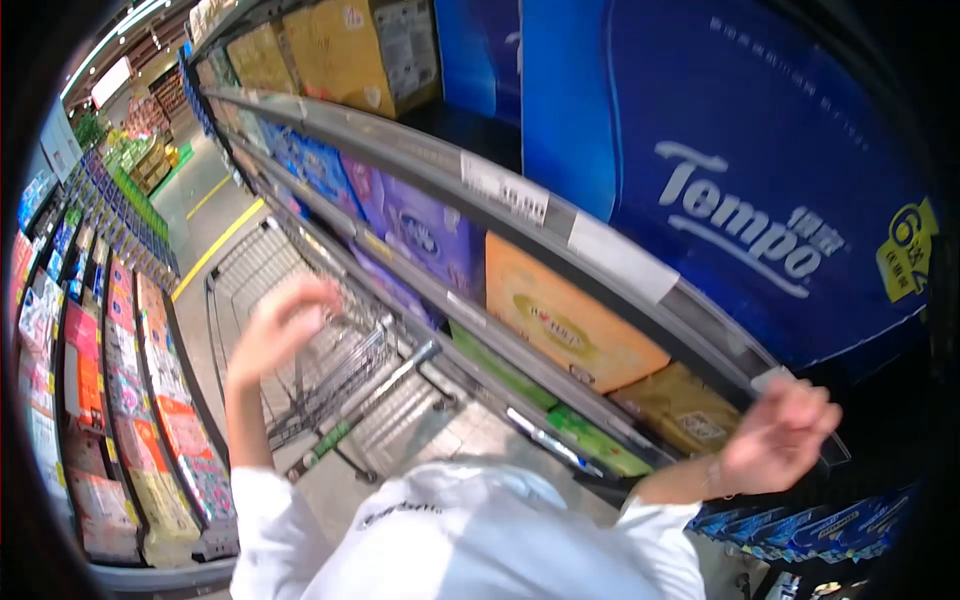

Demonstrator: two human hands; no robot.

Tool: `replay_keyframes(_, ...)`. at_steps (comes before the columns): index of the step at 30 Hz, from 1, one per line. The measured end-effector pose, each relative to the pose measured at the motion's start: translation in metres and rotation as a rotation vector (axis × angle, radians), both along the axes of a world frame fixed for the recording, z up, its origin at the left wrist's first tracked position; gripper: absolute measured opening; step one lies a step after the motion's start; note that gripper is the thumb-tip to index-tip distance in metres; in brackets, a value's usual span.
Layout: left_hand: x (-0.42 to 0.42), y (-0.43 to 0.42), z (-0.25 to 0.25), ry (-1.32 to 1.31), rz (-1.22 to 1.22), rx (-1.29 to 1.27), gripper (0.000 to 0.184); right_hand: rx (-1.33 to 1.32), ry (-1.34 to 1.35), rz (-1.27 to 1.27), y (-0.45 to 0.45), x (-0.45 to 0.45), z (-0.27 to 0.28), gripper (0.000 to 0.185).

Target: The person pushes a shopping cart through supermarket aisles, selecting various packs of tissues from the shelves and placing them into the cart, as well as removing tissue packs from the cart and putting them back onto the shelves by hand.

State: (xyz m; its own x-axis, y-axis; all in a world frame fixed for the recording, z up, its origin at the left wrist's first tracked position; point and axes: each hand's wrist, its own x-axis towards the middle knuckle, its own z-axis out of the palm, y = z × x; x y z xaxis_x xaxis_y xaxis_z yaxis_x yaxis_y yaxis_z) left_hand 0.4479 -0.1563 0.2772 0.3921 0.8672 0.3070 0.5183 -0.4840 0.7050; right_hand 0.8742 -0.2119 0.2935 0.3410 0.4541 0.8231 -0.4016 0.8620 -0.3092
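My left hand [285, 325] is raised over the shopping cart [345, 390], slightly blurred. Its thumb and loosely bent fingers are apart, with nothing between them. Beside the shelf's front edge on the right is my right hand [785, 435], its fingers curled in and nothing visible in them. Just above that hand, a big dark blue Tempo tissue pack [740, 190] stands on the upper shelf. The cart's handle [340, 435] lies below my left hand, and neither hand touches it.
Along the right runs a long shelf rack with price labels [505, 190], an orange tissue pack [560, 315], a purple pack [415, 225] and golden boxes [335, 50]. Another rack of packaged goods [130, 400] lines the left. A yellow floor line [220, 247] marks the aisle ahead.
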Motion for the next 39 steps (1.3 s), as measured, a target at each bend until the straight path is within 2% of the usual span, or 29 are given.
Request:
replay_keyframes(1,0.027,0.009,0.028,-0.154,-0.018,0.050,0.024,0.156,-0.210,-0.013,0.001,0.025,0.013,0.015)
replay_keyframes(2,0.045,0.026,0.044,-0.322,-0.108,0.097,0.023,0.167,-0.005,-0.214,0.002,0.023,0.022,0.024)
replay_keyframes(3,0.069,0.039,0.068,-0.295,-0.169,0.256,0.025,0.163,0.015,-0.572,0.013,0.022,0.036,0.031)
replay_keyframes(4,0.092,0.050,0.085,-0.322,-0.158,0.309,0.028,0.110,-0.021,-0.875,0.022,0.007,0.056,0.032)
replay_keyframes(6,0.133,0.081,0.111,-0.337,-0.055,0.567,0.032,0.047,-0.072,-1.117,0.031,-0.003,0.072,0.034)
replay_keyframes(8,0.164,0.111,0.132,-0.458,0.039,0.499,0.047,0.169,-0.129,-1.200,0.028,-0.006,0.075,0.037)
replay_keyframes(9,0.175,0.137,0.134,-0.546,0.044,0.442,0.042,0.234,-0.172,-1.254,0.026,0.000,0.076,0.039)
replay_keyframes(10,0.185,0.155,0.133,-0.632,0.050,0.384,0.040,0.242,-0.176,-1.261,0.024,0.003,0.079,0.039)
replay_keyframes(11,0.197,0.151,0.135,-0.639,0.046,0.384,0.040,0.135,-0.131,-1.117,0.024,0.005,0.083,0.041)
replay_keyframes(12,0.208,0.147,0.136,-0.868,-0.095,0.178,0.038,0.023,-0.087,-0.969,0.023,0.007,0.086,0.043)
replay_keyframes(13,0.214,0.140,0.134,-1.086,-0.234,-0.041,0.037,-0.115,-0.163,-0.938,0.024,0.019,0.086,0.045)
replay_keyframes(15,0.218,0.126,0.131,-1.125,-0.214,-0.047,0.037,-0.139,-0.224,-1.034,0.026,0.010,0.085,0.044)
replay_keyframes(16,0.218,0.120,0.130,-1.165,-0.200,-0.039,0.036,-0.069,-0.266,-1.086,0.027,0.005,0.083,0.045)
replay_keyframes(17,0.215,0.114,0.129,-1.149,-0.321,-0.005,0.036,-0.021,-0.309,-1.162,0.026,0.006,0.079,0.047)
replay_keyframes(18,0.214,0.109,0.128,-1.152,-0.310,0.011,0.036,0.072,-0.294,-1.125,0.025,0.007,0.075,0.049)
replay_keyframes(20,0.209,0.099,0.126,-1.241,-0.305,0.283,0.035,0.106,-0.190,-1.148,0.023,-0.003,0.071,0.049)
replay_keyframes(22,0.199,0.096,0.119,-1.296,-0.347,0.362,0.035,0.117,-0.095,-1.096,0.017,-0.008,0.067,0.054)
replay_keyframes(24,0.191,0.079,0.115,-1.300,-0.214,0.402,0.033,0.127,0.012,-1.112,0.005,-0.015,0.060,0.052)
replay_keyframes(26,0.173,0.053,0.113,-1.503,-0.486,0.074,0.034,0.113,0.152,-1.185,-0.011,-0.023,0.048,0.050)
replay_keyframes(27,0.157,0.047,0.101,-1.569,-0.465,-0.048,0.032,0.172,0.297,-1.023,-0.018,-0.035,0.045,0.045)
replay_keyframes(28,0.143,0.043,0.094,-1.523,-0.520,-0.037,0.032,0.248,0.445,-0.864,-0.026,-0.047,0.042,0.041)
replay_keyframes(30,0.114,0.039,0.068,-1.413,-1.023,-0.104,0.036,0.280,0.526,-0.784,-0.040,-0.071,0.033,0.040)
replay_keyframes(31,0.101,0.035,0.059,-1.455,-1.004,-0.404,0.040,0.263,0.522,-0.771,-0.049,-0.081,0.027,0.039)
replay_keyframes(33,0.104,-0.010,0.065,-1.360,-0.412,-0.519,0.059,0.190,0.495,-0.754,-0.062,-0.102,0.017,0.037)
replay_keyframes(35,0.091,0.017,0.014,-0.941,-0.429,-0.455,0.073,0.090,0.458,-0.737,-0.072,-0.126,0.006,0.035)
replay_keyframes(37,0.081,-0.002,0.008,-1.079,-0.571,-0.683,0.068,-0.038,0.393,-0.712,-0.081,-0.149,-0.004,0.034)
replay_keyframes(38,0.065,-0.009,0.007,-1.043,-0.653,-0.667,0.059,-0.107,0.359,-0.712,-0.084,-0.160,-0.008,0.033)
replay_keyframes(39,0.054,-0.016,0.007,-1.152,-0.632,-0.703,0.052,-0.181,0.311,-0.703,-0.087,-0.172,-0.012,0.032)
